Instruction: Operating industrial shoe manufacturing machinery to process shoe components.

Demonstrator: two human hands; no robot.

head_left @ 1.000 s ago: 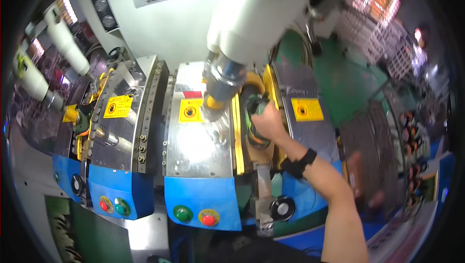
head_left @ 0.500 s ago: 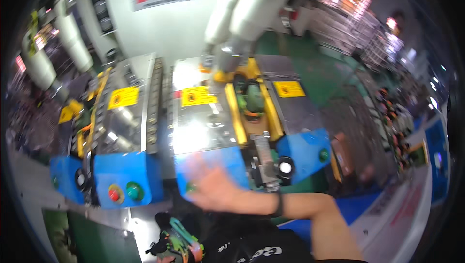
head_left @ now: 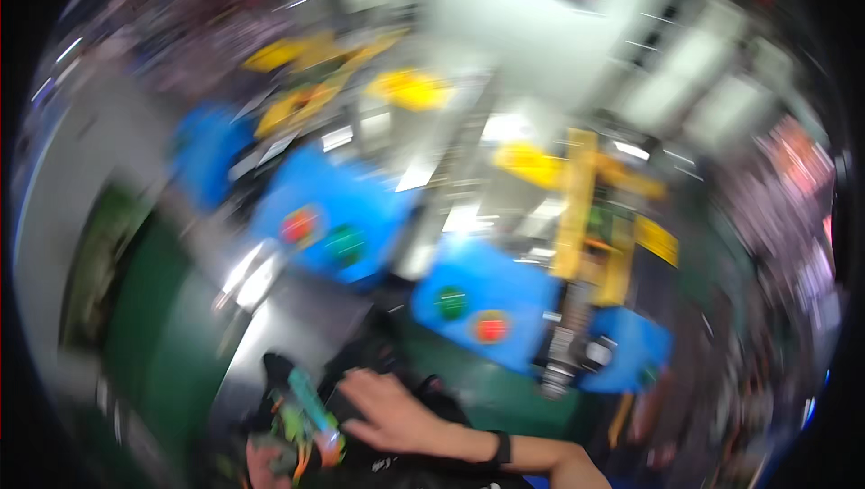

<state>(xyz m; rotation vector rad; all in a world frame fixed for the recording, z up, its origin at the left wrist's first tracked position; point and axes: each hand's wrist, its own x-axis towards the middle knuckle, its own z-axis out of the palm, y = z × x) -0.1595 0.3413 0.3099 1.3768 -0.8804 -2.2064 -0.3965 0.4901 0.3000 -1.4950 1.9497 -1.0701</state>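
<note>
My right hand [head_left: 392, 412] reaches in from the lower right, fingers spread, with nothing in it. A dark band [head_left: 501, 447] circles its wrist. At the lower edge my left hand [head_left: 266, 460] is closed on a shoe upper [head_left: 309, 403] in black, teal, green and orange; motion blur hides its finer shape. The fingers of my right hand are close beside this upper. Beyond my hands stand two machine stations with blue front panels. The left panel [head_left: 338, 210] and the right panel [head_left: 487, 295] each carry a green and a red button, and neither hand touches them.
Yellow guide bars [head_left: 574, 205] flank a slot on the right station, with a dark-and-green piece inside. A metal table surface [head_left: 293, 340] lies left of my hands. Green floor [head_left: 167, 309] shows at far left. White machine arms [head_left: 694, 65] rise at the upper right.
The view has swung left. My right hand has drawn back from the right station's blue panel toward the shoe upper. The left hand keeps its hold low in the view.
</note>
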